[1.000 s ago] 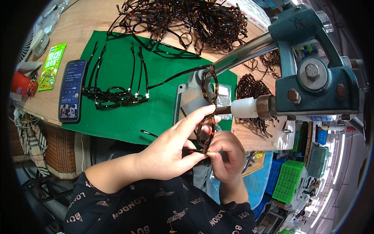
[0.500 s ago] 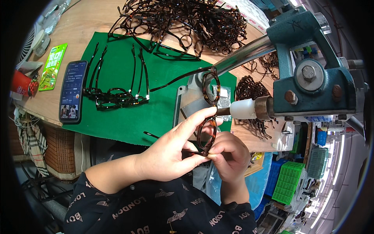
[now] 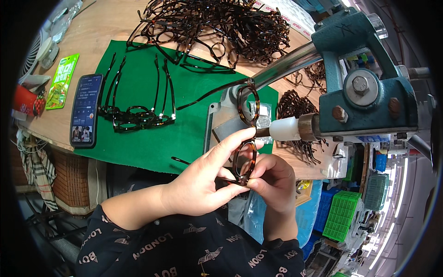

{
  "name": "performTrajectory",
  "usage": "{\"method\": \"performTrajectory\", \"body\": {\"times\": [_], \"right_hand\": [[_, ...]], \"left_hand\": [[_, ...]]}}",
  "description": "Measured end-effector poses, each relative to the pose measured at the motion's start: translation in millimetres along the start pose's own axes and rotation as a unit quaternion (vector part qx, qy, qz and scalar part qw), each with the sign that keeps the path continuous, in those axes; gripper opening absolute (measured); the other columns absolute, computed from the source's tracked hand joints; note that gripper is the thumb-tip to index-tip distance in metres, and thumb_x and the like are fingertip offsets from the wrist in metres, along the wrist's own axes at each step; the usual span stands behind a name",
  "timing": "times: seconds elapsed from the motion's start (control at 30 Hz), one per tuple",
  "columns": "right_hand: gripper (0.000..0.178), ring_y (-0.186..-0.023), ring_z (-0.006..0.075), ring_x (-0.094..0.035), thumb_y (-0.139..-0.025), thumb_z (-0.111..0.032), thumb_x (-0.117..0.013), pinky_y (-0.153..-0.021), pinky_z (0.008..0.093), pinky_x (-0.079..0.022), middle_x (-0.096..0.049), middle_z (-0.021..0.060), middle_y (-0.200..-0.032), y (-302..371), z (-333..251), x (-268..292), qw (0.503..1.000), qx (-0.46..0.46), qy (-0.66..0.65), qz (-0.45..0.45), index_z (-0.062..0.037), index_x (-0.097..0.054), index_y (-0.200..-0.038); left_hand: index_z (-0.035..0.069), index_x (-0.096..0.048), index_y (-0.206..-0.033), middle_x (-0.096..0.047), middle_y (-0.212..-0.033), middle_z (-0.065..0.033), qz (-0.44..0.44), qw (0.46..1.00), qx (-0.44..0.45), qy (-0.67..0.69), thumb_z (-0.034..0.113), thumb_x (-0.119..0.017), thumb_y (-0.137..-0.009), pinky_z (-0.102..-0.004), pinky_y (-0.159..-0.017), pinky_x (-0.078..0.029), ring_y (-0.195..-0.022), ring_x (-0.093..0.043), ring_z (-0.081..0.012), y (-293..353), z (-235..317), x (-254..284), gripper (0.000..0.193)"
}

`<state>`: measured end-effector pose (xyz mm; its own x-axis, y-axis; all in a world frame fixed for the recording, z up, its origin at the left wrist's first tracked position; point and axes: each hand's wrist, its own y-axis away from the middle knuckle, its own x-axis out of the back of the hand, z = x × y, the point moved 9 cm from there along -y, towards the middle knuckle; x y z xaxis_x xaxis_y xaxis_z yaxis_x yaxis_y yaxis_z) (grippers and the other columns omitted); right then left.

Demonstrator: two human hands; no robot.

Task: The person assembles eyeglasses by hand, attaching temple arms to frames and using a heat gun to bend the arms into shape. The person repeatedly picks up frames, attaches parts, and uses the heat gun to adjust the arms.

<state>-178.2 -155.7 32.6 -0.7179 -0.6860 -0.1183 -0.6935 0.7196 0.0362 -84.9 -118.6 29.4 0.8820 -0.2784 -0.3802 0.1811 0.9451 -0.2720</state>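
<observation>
A tortoiseshell eyeglass frame point(image 3: 254, 156) is held on edge between my hands, one rim above the other. One of its temples reaches left over the green cloth; the other passes by my left hand. My left hand point(image 3: 198, 184) is closed on it, index finger at the bridge and thumb at the lower end. My right hand point(image 3: 275, 182) pinches the lower rim near the hinge corner. Just right of the bridge is the white collar point(image 3: 284, 129) of a bench press point(image 3: 369, 92), with a dark tip pointing at the frame. Whether tip and frame touch is hidden.
A green cloth point(image 3: 138, 152) covers part of the wooden table. More folded-out eyeglass frames point(image 3: 143, 121) lie on it, beside a phone point(image 3: 86, 111) and a green packet point(image 3: 63, 81). A big heap of tortoiseshell frames point(image 3: 217, 23) fills the back. Crates point(image 3: 341, 214) stand at lower right.
My right fingers have shifted slightly up along the lower rim. The eyeglass frame and my left hand stay nearly in place; the whole view has moved a little.
</observation>
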Motion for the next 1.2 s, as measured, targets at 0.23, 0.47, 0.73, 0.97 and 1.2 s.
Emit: {"method": "performTrajectory", "body": {"times": [0.23, 0.47, 0.73, 0.97, 1.2], "right_hand": [[0.02, -0.087, 0.0116, -0.053, -0.077, 0.003, -0.063, -0.081, 0.0255, -0.041, -0.055, 0.0044, -0.093, 2.7, -0.1, -3.6, 0.997, 0.012, -0.06, 0.04, -0.0023, -0.051, -0.092], [0.02, -0.087, 0.011, -0.052, -0.077, 0.002, -0.064, -0.08, 0.0253, -0.041, -0.055, 0.004, -0.091, -0.1, -1.7, -4.2, 0.998, 0.014, -0.026, 0.05, -0.0041, -0.05, -0.089], [0.019, -0.087, 0.0125, -0.053, -0.075, 0.003, -0.065, -0.078, 0.0252, -0.043, -0.056, 0.0058, -0.09, -2.9, 3.4, -2.3, 0.998, 0.007, -0.057, 0.006, -0.0038, -0.051, -0.086], [0.02, -0.082, 0.0131, -0.056, -0.073, 0.006, -0.066, -0.075, 0.0252, -0.045, -0.057, 0.0075, -0.091, -5.3, 1.6, -2.4, 0.999, 0.001, -0.053, 0.003, -0.0031, -0.052, -0.084], [0.02, -0.08, 0.0126, -0.056, -0.074, 0.006, -0.066, -0.073, 0.025, -0.046, -0.057, 0.0073, -0.09, -4.1, 4.2, -3.2, 0.996, 0.003, -0.09, 0.014, -0.0033, -0.051, -0.084]], "left_hand": [[0.008, -0.008, -0.141, -0.029, -0.138, -0.0156, 0.012, 1.0, 0.003, 0.029, -0.013, -0.053, -0.076, -0.03, -0.085, -0.049, -0.125, -0.036, -0.0226, -1.3, -3.2, 1.8, 0.082], [0.008, -0.008, -0.141, -0.03, -0.137, -0.0149, 0.019, 0.999, 0.003, 0.029, -0.013, -0.054, -0.076, -0.0298, -0.085, -0.049, -0.125, -0.036, -0.0222, -1.3, -2.8, 1.9, 0.083], [0.009, -0.007, -0.141, -0.029, -0.137, -0.016, 0.016, 0.997, -0.001, 0.072, -0.013, -0.055, -0.075, -0.0305, -0.083, -0.051, -0.125, -0.035, -0.0234, -2.7, -1.4, 1.3, 0.085], [0.009, -0.007, -0.141, -0.029, -0.138, -0.0155, 0.012, 0.999, 0.0, 0.044, -0.013, -0.054, -0.075, -0.0296, -0.083, -0.051, -0.125, -0.036, -0.0223, -1.9, -4.0, 2.1, 0.084], [0.009, -0.008, -0.141, -0.029, -0.137, -0.0151, 0.014, 0.998, 0.009, 0.052, -0.013, -0.054, -0.075, -0.0295, -0.083, -0.051, -0.125, -0.035, -0.0227, -1.5, -1.7, 0.5, 0.084]]}}
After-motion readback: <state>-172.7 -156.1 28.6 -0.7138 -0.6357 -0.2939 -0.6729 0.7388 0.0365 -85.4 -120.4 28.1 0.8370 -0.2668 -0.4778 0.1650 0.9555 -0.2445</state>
